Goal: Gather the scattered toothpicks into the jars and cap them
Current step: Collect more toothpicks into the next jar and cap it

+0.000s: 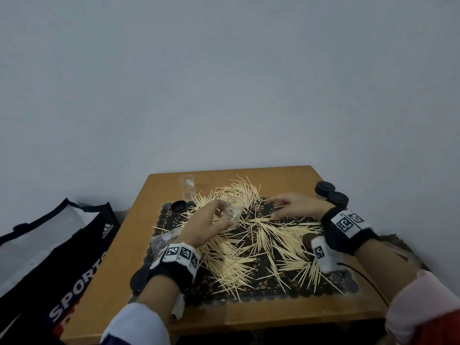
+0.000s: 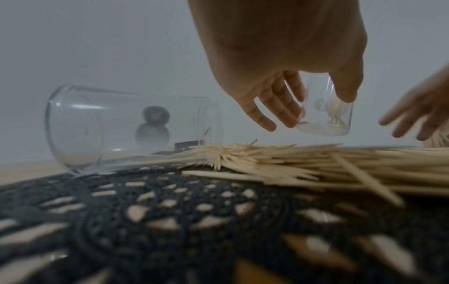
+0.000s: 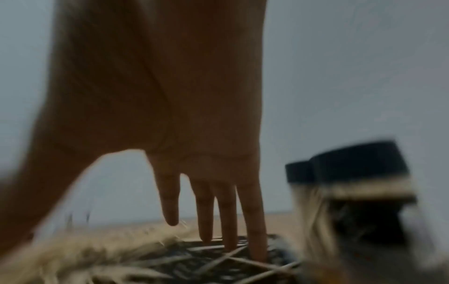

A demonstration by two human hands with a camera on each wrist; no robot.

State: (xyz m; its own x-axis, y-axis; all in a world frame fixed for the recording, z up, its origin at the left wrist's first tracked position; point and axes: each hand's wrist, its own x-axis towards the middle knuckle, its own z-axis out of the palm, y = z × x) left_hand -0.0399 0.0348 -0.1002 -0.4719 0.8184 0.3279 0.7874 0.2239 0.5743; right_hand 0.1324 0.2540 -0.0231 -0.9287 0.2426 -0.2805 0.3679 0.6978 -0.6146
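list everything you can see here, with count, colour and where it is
thin wooden toothpicks: too many to count, pale, scattered over the mat
black lace placemat: one, on the table
wooden table: one, orange-brown, against the grey wall
held clear jar: one, a few toothpicks inside, in the left hand above the pile
upright clear jar: one, uncapped, far left of the table
fallen clear jar: one, on its side at the mat's left edge
capped jars: two, black lids, far right corner
loose black lid: one, near the upright jar
sports bag: one, black and white, left of the table
left hand: grips the held jar
right hand: fingers straight, down at the toothpicks
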